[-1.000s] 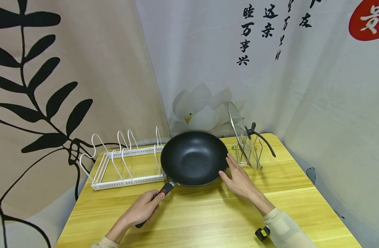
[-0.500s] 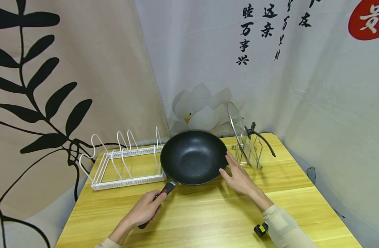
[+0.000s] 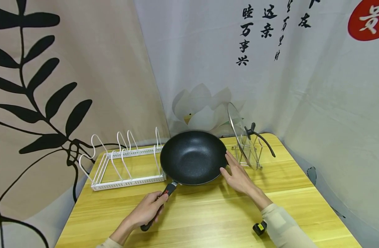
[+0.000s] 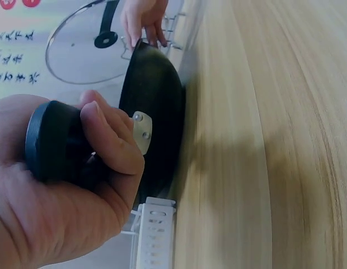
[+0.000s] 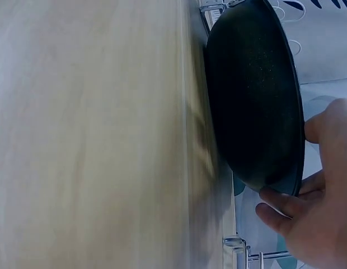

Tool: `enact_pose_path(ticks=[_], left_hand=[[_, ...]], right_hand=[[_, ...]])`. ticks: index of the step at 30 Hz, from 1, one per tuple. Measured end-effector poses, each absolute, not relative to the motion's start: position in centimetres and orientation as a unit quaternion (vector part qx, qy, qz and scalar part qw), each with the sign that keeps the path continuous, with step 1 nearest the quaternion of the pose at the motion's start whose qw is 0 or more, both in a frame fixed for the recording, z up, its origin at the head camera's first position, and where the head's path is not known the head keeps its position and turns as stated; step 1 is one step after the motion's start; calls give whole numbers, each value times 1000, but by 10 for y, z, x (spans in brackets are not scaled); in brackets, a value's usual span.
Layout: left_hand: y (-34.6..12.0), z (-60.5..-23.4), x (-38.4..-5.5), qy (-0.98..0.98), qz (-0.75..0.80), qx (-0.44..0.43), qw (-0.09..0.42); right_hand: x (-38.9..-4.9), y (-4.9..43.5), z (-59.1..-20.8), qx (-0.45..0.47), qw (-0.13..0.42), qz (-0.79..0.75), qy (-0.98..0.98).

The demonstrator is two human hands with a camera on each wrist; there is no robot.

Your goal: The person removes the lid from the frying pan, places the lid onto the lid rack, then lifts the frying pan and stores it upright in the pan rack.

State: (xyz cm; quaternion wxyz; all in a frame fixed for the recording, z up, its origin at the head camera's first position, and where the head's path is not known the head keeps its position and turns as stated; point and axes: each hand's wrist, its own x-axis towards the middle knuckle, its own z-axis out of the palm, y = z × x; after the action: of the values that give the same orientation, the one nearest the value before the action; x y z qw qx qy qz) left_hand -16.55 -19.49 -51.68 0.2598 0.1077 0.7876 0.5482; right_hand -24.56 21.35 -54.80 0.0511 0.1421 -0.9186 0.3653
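Note:
A black wok [image 3: 193,156] sits near the back of the wooden table, its dark inside facing up. My left hand [image 3: 146,209] grips its black handle [image 3: 169,188], fingers curled round it in the left wrist view; the handle's butt end [image 4: 47,143] pokes out of the fist. On the wok's other side, my right hand [image 3: 239,177] touches the rim with fairly straight fingers. In the right wrist view, the thumb [image 5: 314,129] meets the rim, while the fingertips [image 5: 271,199] reach the outer wall lower down. Part of the handle is hidden by the left hand.
A white rack [image 3: 128,181] with upright loops stands left of the wok, close to its rim. To the right, a glass lid [image 3: 235,120] with a black handle leans in a small wire stand [image 3: 257,160]. Patterned curtains [image 3: 208,51] hang behind the table [image 3: 201,220].
My left hand and the wok's handle have shifted slightly to the right. The wok's bowl and my right hand have hardly moved.

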Motion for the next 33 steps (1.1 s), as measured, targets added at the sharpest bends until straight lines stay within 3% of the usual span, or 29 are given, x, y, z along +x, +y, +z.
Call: enact_pose_path(ticks=[22,33], left_hand=[[-189,-520,-163,736,587,131,311],[-184,-524,-159,726,604,120,307]], right_hand=[[-257,210,-550,172,49,389,-903],[-255,210,-548,163,49,367,-915]])
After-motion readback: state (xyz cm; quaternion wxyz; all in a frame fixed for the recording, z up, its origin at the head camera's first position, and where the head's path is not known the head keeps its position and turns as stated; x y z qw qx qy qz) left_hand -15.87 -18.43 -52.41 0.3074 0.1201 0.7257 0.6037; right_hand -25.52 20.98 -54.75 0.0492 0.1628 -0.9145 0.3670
